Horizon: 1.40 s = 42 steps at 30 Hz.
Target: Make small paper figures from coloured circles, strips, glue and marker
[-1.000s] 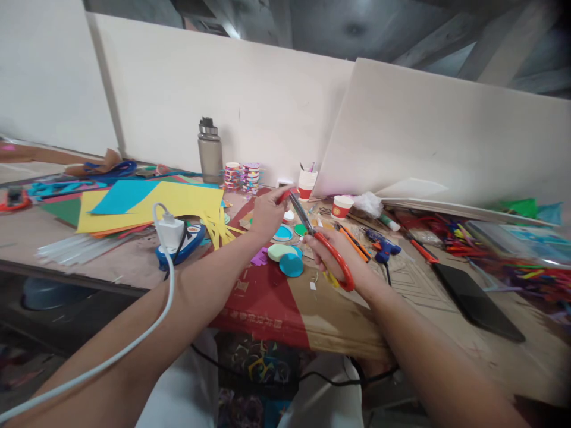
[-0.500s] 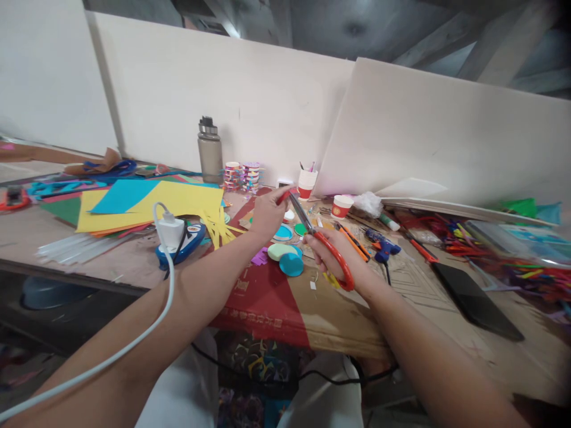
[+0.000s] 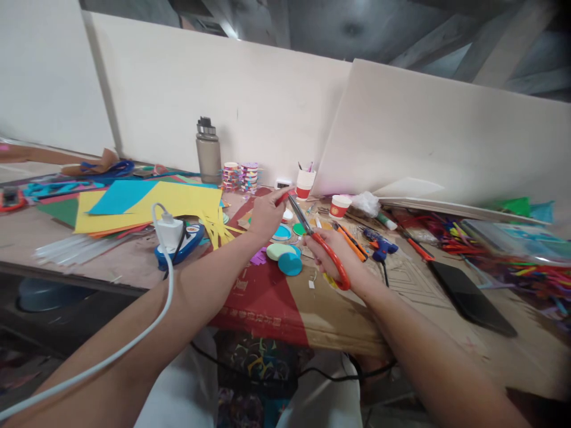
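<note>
My right hand (image 3: 328,246) is wrapped round a pair of scissors (image 3: 331,257) with red handles, its blades slanting up and to the left. My left hand (image 3: 267,213) pinches a small red piece (image 3: 281,198), probably paper, just left of the blade tips. Whether the blades touch that piece cannot be made out. Below the hands lie a light green disc (image 3: 277,252) and a blue disc (image 3: 289,264), with a cluster of purple paper bits (image 3: 259,257) beside them.
Left of my hands are yellow paper sheets (image 3: 178,199) and a blue power strip (image 3: 190,244) with a white cable. A bottle (image 3: 208,151) and paper cups (image 3: 341,205) stand behind. To the right lie a utility knife (image 3: 350,241), a glue gun (image 3: 380,244) and a black phone (image 3: 473,300).
The view has shifted very slightly. Both hands keep almost the same pose, with the scissors and the red piece close together as before.
</note>
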{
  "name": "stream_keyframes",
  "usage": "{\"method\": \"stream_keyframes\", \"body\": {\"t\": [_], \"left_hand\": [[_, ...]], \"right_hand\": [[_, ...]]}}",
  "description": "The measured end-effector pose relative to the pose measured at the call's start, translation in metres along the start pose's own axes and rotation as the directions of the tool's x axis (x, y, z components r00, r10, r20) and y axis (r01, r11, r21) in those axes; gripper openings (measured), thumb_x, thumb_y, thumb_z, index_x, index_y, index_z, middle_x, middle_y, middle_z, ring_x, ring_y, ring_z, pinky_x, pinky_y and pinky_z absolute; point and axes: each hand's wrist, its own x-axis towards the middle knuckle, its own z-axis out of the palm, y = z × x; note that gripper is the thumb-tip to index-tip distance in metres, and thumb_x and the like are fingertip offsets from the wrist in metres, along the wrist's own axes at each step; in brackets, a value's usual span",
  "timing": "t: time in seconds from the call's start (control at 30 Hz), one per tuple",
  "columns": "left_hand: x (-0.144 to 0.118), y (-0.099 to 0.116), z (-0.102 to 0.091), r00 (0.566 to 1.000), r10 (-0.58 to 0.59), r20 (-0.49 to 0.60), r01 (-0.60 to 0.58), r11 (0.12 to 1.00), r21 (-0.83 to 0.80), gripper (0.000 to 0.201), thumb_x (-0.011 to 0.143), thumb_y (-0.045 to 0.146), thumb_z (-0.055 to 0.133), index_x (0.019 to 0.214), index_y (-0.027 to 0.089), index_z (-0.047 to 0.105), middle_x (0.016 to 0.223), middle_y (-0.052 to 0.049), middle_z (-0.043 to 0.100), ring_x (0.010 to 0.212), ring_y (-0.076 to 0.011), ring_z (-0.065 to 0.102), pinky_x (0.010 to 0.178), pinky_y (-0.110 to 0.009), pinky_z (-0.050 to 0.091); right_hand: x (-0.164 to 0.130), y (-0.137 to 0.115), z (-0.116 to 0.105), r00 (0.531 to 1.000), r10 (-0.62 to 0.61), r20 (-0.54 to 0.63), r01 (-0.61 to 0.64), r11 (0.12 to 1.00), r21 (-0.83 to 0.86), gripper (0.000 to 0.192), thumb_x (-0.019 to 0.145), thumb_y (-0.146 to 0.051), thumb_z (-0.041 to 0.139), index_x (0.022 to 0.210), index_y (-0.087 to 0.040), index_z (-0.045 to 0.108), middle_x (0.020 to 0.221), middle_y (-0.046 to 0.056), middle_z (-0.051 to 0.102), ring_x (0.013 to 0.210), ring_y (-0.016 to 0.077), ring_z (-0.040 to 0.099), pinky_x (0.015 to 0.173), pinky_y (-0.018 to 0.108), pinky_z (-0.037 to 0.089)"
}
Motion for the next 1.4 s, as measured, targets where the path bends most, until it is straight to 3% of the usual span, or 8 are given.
{"method": "stream_keyframes", "body": {"t": [0.2, 0.37, 0.53, 0.67, 0.77, 0.9, 1.07, 1.4], "left_hand": [[0.003, -0.004, 0.003, 1.000, -0.018, 0.004, 0.018, 0.991, -0.134, 0.031, 0.077, 0.014, 0.057, 0.104, 0.021, 0.070, 0.099, -0.005, 0.073, 0.083, -0.0173, 0.066, 0.074, -0.027, 0.050], [0.006, -0.003, 0.002, 0.992, -0.117, 0.039, 0.123, 0.954, -0.274, 0.016, 0.074, 0.017, 0.059, 0.087, 0.017, 0.066, 0.085, -0.004, 0.071, 0.079, -0.0163, 0.065, 0.071, -0.026, 0.051], [0.009, -0.004, -0.002, 0.976, -0.208, 0.057, 0.215, 0.930, -0.299, 0.022, 0.070, 0.023, 0.062, 0.091, 0.017, 0.068, 0.081, -0.002, 0.069, 0.064, -0.0138, 0.058, 0.058, -0.025, 0.048], [0.012, -0.006, -0.004, 0.953, -0.298, 0.060, 0.298, 0.879, -0.373, 0.024, 0.065, 0.025, 0.065, 0.086, 0.016, 0.070, 0.074, -0.001, 0.067, 0.052, -0.0101, 0.049, 0.046, -0.022, 0.039], [0.014, -0.007, -0.004, 0.930, -0.342, 0.136, 0.366, 0.817, -0.445, 0.020, 0.062, 0.029, 0.069, 0.078, 0.017, 0.071, 0.069, -0.001, 0.065, 0.051, -0.0096, 0.047, 0.042, -0.021, 0.032], [0.015, -0.005, -0.003, 0.896, -0.382, 0.227, 0.444, 0.745, -0.498, 0.026, 0.058, 0.030, 0.073, 0.080, 0.017, 0.072, 0.074, -0.003, 0.067, 0.058, -0.0119, 0.054, 0.046, -0.022, 0.037], [0.017, -0.004, -0.002, 0.893, -0.404, 0.199, 0.444, 0.718, -0.536, 0.018, 0.058, 0.027, 0.072, 0.073, 0.016, 0.069, 0.073, -0.003, 0.067, 0.065, -0.0148, 0.059, 0.054, -0.025, 0.045], [0.019, -0.006, -0.003, 0.906, -0.389, 0.165, 0.413, 0.733, -0.541, 0.016, 0.059, 0.027, 0.070, 0.070, 0.016, 0.068, 0.071, -0.005, 0.068, 0.066, -0.0158, 0.059, 0.057, -0.026, 0.047]], "right_hand": [[0.000, -0.001, -0.003, 1.000, -0.008, -0.006, 0.008, 1.000, -0.002, 0.031, 0.087, -0.048, 0.050, 0.071, -0.022, 0.047, 0.054, -0.004, 0.047, 0.048, 0.0117, 0.045, 0.046, 0.024, 0.036], [0.001, -0.002, -0.006, 0.999, 0.017, 0.050, -0.019, 0.998, 0.054, 0.029, 0.085, -0.048, 0.054, 0.073, -0.023, 0.046, 0.057, -0.004, 0.047, 0.048, 0.0112, 0.045, 0.047, 0.024, 0.037], [0.003, 0.000, -0.011, 0.999, -0.020, 0.041, 0.017, 0.998, 0.066, 0.025, 0.084, -0.046, 0.055, 0.076, -0.023, 0.048, 0.063, -0.004, 0.048, 0.053, 0.0124, 0.049, 0.050, 0.025, 0.040], [0.009, 0.013, -0.022, 0.987, -0.057, -0.148, 0.031, 0.985, -0.168, 0.020, 0.086, -0.039, 0.051, 0.083, -0.021, 0.057, 0.063, -0.002, 0.057, 0.055, 0.0139, 0.052, 0.056, 0.026, 0.040], [0.015, 0.024, -0.029, 0.964, -0.119, -0.238, 0.014, 0.916, -0.401, 0.020, 0.084, -0.028, 0.051, 0.093, -0.018, 0.065, 0.075, 0.004, 0.068, 0.068, 0.0171, 0.059, 0.065, 0.026, 0.042], [0.019, 0.030, -0.033, 0.964, -0.142, -0.223, -0.006, 0.833, -0.554, 0.029, 0.082, -0.021, 0.052, 0.106, -0.017, 0.069, 0.091, 0.010, 0.074, 0.082, 0.0219, 0.065, 0.074, 0.028, 0.044], [0.018, 0.028, -0.031, 0.967, -0.194, -0.168, 0.052, 0.789, -0.613, 0.035, 0.085, -0.019, 0.050, 0.115, -0.019, 0.067, 0.104, 0.011, 0.074, 0.094, 0.0230, 0.066, 0.081, 0.028, 0.044], [0.011, 0.016, -0.030, 0.980, -0.124, -0.155, -0.023, 0.707, -0.707, 0.038, 0.088, -0.023, 0.047, 0.122, -0.025, 0.064, 0.106, 0.011, 0.073, 0.093, 0.0263, 0.066, 0.071, 0.030, 0.040]]}}
